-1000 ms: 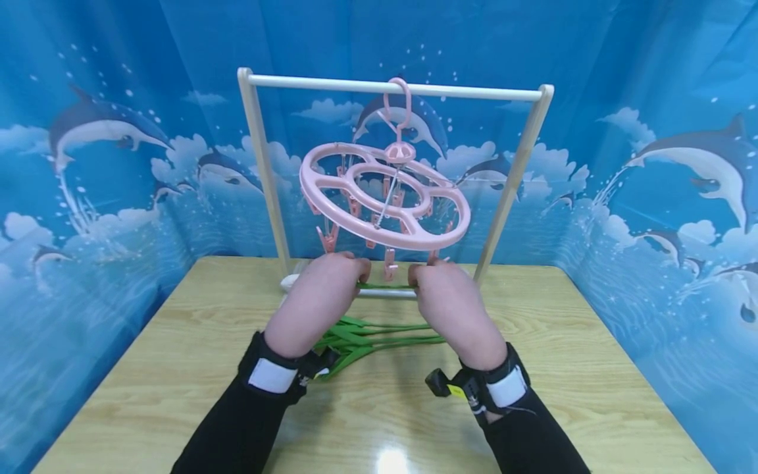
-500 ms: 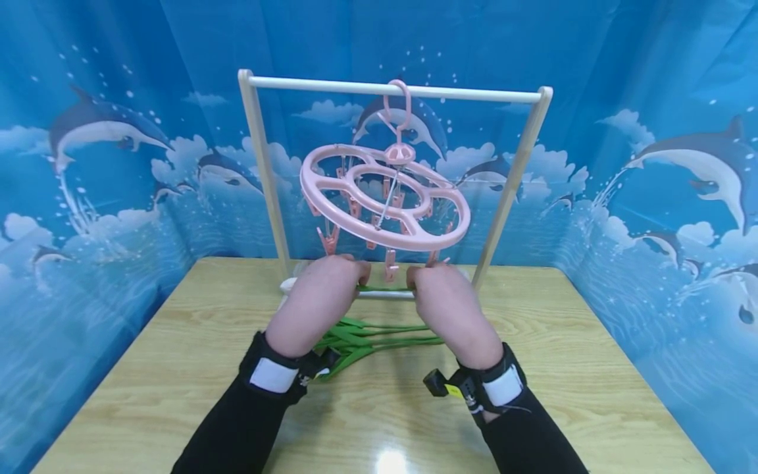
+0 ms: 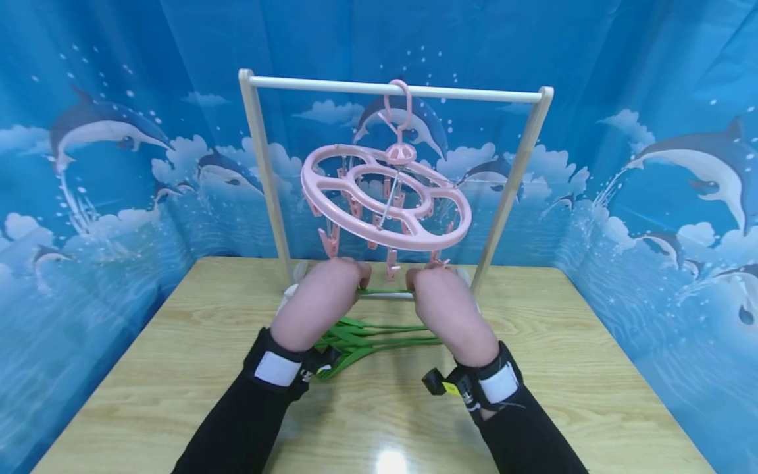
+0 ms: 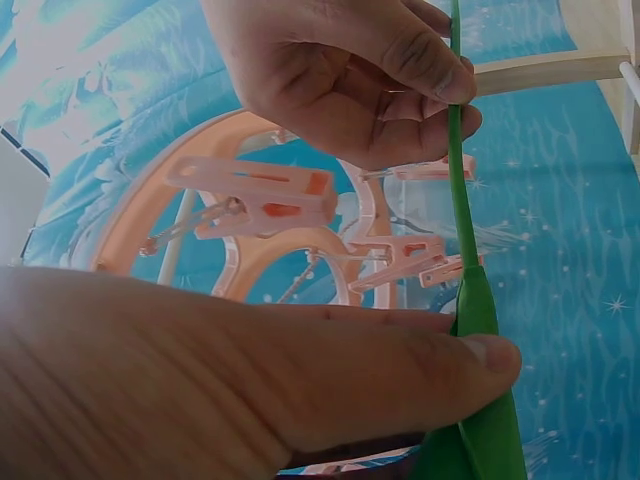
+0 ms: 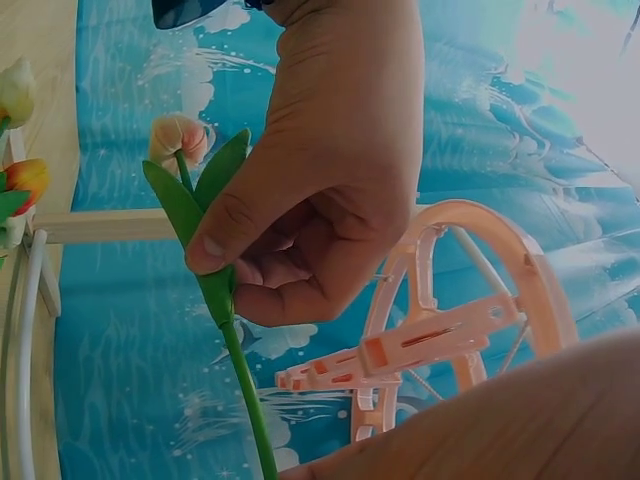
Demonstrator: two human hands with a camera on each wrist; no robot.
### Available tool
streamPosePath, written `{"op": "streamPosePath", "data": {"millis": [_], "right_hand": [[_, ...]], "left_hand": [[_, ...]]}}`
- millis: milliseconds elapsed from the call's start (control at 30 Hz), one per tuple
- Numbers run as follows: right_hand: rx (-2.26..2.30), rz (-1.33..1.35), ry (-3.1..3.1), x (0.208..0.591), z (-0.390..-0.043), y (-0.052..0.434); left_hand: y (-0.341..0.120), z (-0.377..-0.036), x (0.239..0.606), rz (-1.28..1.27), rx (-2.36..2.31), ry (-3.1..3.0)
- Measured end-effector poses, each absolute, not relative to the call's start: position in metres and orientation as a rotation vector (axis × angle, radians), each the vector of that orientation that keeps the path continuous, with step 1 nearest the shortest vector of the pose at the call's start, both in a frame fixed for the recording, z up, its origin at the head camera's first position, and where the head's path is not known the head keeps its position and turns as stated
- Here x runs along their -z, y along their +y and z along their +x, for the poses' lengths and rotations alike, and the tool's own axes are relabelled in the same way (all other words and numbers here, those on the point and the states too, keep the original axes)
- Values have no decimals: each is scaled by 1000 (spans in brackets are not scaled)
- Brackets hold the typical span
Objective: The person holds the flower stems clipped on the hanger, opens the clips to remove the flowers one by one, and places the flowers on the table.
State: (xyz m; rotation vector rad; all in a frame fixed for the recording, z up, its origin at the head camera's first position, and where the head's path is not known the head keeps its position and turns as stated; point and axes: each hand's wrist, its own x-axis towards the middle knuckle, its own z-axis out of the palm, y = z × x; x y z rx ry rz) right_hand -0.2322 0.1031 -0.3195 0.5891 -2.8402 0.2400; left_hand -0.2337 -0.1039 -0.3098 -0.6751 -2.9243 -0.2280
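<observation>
Both hands hold one artificial tulip sideways below the pink clip hanger. My left hand pinches it between thumb and fingers at the base of the green leaves. Farther along, my right hand pinches the thin green stem. The pale peach tulip head shows past the left hand in the right wrist view; in the head view it is hidden. Pink clips dangle from the hanger close to the hands, and one clip hangs between them, above the stem.
A pale wooden rack carries the hanger on its top bar. More tulips with green stems lie on the wooden table under the forearms. Their cream head and orange-yellow head show in the right wrist view.
Both hands keep their pinch on the tulip and have sunk very slightly. The left forearm has shifted a little to the right, the right forearm a little to the left.
</observation>
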Motion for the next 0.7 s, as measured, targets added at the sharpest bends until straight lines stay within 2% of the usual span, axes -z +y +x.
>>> {"op": "streamPosePath", "data": {"millis": [700], "right_hand": [[-335, 665, -2852, 333, -240, 106]], "left_hand": [[-104, -241, 320, -716, 295, -2963]]}}
